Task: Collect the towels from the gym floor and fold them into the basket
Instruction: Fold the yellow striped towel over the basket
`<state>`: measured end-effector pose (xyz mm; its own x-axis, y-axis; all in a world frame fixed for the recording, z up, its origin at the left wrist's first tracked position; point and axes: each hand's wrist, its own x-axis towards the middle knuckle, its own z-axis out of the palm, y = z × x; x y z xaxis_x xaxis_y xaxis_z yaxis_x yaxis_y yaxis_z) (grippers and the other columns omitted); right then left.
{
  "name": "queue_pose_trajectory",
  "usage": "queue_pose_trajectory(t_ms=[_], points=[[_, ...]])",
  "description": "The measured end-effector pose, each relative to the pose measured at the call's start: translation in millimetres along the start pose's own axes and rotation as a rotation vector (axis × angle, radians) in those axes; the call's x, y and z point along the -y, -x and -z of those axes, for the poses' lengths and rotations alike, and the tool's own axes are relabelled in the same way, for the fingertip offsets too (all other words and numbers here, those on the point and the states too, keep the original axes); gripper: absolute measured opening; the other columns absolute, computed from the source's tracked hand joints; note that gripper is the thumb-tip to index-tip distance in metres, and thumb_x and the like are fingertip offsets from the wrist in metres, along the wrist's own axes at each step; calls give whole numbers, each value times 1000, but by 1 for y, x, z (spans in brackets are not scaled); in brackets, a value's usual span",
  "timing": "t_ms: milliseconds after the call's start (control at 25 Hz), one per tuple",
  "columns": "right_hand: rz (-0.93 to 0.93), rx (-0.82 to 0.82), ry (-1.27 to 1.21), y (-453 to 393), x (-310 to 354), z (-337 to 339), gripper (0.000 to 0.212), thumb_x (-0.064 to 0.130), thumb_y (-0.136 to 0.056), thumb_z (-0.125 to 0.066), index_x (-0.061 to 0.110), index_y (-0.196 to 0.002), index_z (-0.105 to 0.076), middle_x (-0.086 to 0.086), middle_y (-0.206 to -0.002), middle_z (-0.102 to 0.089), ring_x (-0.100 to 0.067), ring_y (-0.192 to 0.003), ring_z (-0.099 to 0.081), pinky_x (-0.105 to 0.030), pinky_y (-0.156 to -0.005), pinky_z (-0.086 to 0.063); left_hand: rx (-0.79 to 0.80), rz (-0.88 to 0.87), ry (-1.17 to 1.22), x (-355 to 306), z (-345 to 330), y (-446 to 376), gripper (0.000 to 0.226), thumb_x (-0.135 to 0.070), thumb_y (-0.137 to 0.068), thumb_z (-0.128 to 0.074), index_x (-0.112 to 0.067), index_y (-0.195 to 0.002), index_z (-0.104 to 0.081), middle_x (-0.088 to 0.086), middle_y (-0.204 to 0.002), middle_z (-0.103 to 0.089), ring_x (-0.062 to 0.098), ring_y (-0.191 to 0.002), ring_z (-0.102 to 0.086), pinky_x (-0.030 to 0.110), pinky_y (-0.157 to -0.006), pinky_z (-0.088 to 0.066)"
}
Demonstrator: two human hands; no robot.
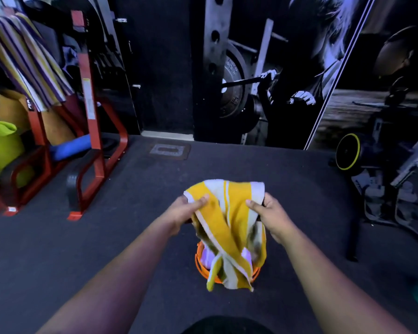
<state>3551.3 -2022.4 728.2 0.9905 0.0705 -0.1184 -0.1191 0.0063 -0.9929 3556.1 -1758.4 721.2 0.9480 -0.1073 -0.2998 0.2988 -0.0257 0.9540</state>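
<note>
Dark rubber gym flooring [251, 165] covers the whole area, backed by a black wall carrying a large weightlifting mural [263, 80]. At the left stands a red steel rack [92, 131], its feet on the floor; a purple, yellow and white striped towel [27, 61] is draped over its upper part. Within and behind the rack are a lime-green object [0, 145], a blue roll [70, 147] and a tan mat [12, 109]. A small metal floor plate [169, 150] is set into the flooring near the wall. At the right sits a piece of equipment with a black wheel rimmed in yellow [348, 151], beside grey metal framing [410, 160]; detail there is dim. A blurred green shape shows at the right edge, and what it is cannot be told. Centre frame, a yellow and white striped towel [229, 227] is held up in the air between both hands. The left hand [186, 210] pinches the towel's upper left corner, thumb lying over the cloth. The right hand [270, 218] grips the upper right edge, thumb on the near face and fingers behind. The cloth hangs twisted and unfolded, its lower end dropping in front of an orange basket [199, 263] that stands on the floor directly below. The towel covers most of the basket; only parts of the rim show. Inside it, pale lilac-white cloth [209, 257] is visible, how it is folded cannot be told.
</note>
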Motion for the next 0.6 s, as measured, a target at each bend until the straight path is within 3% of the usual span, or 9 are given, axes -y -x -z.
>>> queue_pose_trajectory(t_ms=[80,120,280,400,520,600], points=[[45,-53,-9,-6,3,-1,21,18,-98,-66,11,-118,-65,-9,-114,-75,-29,-111,-70,-55,-105,-50,79,-74,-72,3,-4,1,52,-24,-70,-90,-7,-113,-68,14,-109,-76,29,-101,-73,48,-94,-57],[57,-72,17,-6,4,1,24,24,-98,-66,13,-119,-64,-8,-115,-75,-27,-113,-69,-54,-106,-49,29,-130,-71,1,-5,0,53,-17,-67,-91,-6,-113,-66,15,-109,-76,31,-101,-72,50,-93,-57],[200,-219,389,-4,15,5,22,31,-100,-62,14,-113,-63,-3,-110,-71,-21,-106,-66,-41,-95,-52,-124,-251,-58,-15,2,-3,31,4,-85,-71,-15,-109,-67,5,-100,-76,22,-92,-73,47,-88,-58],[262,-342,406,-5,21,-9,26,36,-99,-64,11,-108,-61,-6,-102,-70,-23,-97,-66,-45,-89,-54,-249,-317,-118,-15,0,-7,25,-13,-83,-69,-22,-106,-67,0,-101,-74,21,-94,-71,48,-89,-58],[144,-194,81,-6,29,-23,53,45,-76,-84,18,-112,-55,-6,-110,-71,-21,-102,-69,-50,-93,-56,-209,-215,-55,1,-22,4,74,-38,-64,-90,-24,-124,-49,-4,-119,-69,14,-108,-68,40,-92,-58],[117,-100,242,-7,31,-23,76,35,-62,-93,18,-120,-46,-5,-117,-67,-21,-106,-66,-42,-89,-56,-286,-184,-124,6,-33,4,85,-27,-59,-94,-20,-126,-42,-4,-121,-63,16,-108,-65,39,-89,-57]])
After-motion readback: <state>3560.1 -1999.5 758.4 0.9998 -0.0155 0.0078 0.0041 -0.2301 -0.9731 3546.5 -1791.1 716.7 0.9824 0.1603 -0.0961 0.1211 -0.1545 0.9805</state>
